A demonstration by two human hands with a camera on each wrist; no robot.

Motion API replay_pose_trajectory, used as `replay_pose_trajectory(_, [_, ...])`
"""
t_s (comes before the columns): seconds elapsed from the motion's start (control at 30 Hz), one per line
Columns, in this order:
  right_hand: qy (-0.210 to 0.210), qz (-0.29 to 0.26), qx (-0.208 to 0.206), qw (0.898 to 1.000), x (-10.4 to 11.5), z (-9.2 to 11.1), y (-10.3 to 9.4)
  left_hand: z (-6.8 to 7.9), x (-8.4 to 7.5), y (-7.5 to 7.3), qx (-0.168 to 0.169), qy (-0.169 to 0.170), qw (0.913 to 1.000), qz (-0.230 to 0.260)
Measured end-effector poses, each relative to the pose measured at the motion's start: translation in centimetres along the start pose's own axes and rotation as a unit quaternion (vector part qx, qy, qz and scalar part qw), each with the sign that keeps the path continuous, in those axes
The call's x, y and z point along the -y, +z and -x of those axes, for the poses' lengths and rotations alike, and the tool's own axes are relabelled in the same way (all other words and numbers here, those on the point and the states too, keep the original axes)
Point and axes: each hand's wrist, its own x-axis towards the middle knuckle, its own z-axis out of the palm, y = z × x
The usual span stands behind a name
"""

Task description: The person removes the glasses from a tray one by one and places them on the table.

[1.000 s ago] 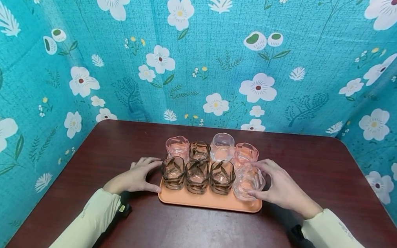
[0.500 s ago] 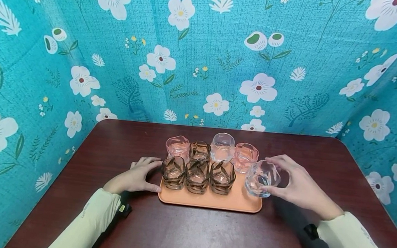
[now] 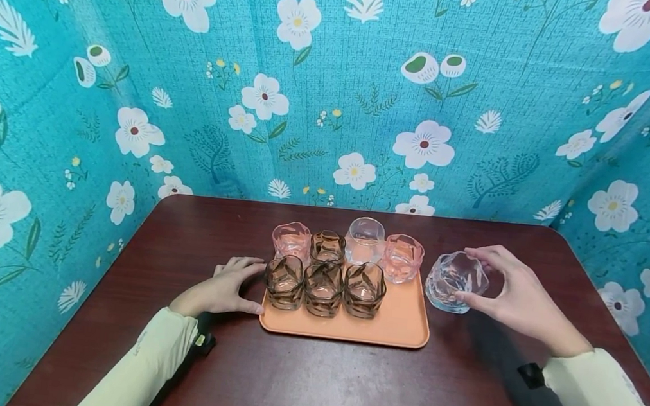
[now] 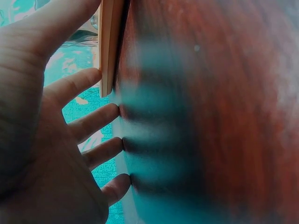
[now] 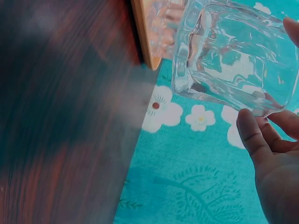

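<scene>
My right hand point(image 3: 516, 297) holds a clear, wavy-sided drinking glass point(image 3: 456, 282) between thumb and fingers, just beyond the tray's right edge. In the right wrist view the glass point(image 5: 233, 60) is tilted and off the table, its lower part near the fingertips. At the left end of the orange tray point(image 3: 343, 330) rests my left hand point(image 3: 221, 287), thumb at the front corner. The left wrist view shows its fingers spread and nearly straight, with the index fingertip at the tray's rim point(image 4: 106, 46). Three brown glasses point(image 3: 323, 287) stand in the tray's front row, left of a bare patch.
Behind them on the tray stand a pink glass point(image 3: 291, 242), a brown glass point(image 3: 327, 247), another clear glass point(image 3: 365, 242) and a second pink glass point(image 3: 403, 258). The dark wooden table point(image 3: 337, 391) meets a flowered turquoise cloth point(image 3: 331, 132) at its back and sides.
My right hand has lifted the clear glass from the tray's front right spot and carried it right, past the rim. My left hand and the other glasses have stayed in place.
</scene>
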Motion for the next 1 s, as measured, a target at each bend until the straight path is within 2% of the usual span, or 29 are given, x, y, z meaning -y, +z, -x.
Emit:
replay_pose_trajectory(0.57, [0.040,-0.012,-0.024,0.999,-3.2,-2.0,1.2,0.0,0.4,0.3,0.007,-0.007,1.0000,-0.002])
replay_pose_trajectory(0.77, [0.065,-0.033,-0.015,0.997,-3.9,-2.8,1.8,-0.1,0.6,0.4,0.005,-0.001,1.0000,-0.002])
replay_pose_trajectory(1.0, [0.079,-0.027,-0.005,0.996,-4.6,-4.2,2.6,0.1,0.4,0.2,-0.003,0.002,1.0000,0.001])
